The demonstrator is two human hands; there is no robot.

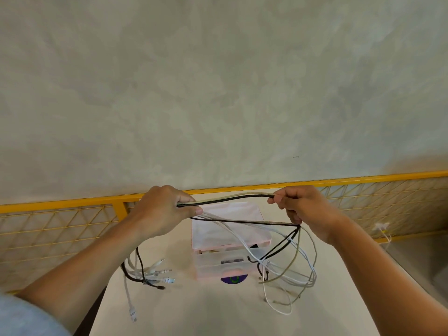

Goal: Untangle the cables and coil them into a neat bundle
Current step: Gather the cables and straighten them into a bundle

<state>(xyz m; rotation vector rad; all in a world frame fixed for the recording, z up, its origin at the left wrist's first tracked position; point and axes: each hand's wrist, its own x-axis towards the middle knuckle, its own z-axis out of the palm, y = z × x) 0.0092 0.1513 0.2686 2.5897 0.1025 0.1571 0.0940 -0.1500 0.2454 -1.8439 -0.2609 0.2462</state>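
We find the cables (225, 199), black, white and beige, thin and pliant, stretched across mid-frame between both hands, gathered but not yet coiled. We judge the untangling mostly done; loops hang lower right, plug ends (155, 275) dangle lower left. The left hand (160, 209) is closed round the strands; the right hand (300, 207) pinches them. Below sits a pale box (230, 260) on a smooth table (194, 311); a yellow mesh rail (60, 221) runs behind.
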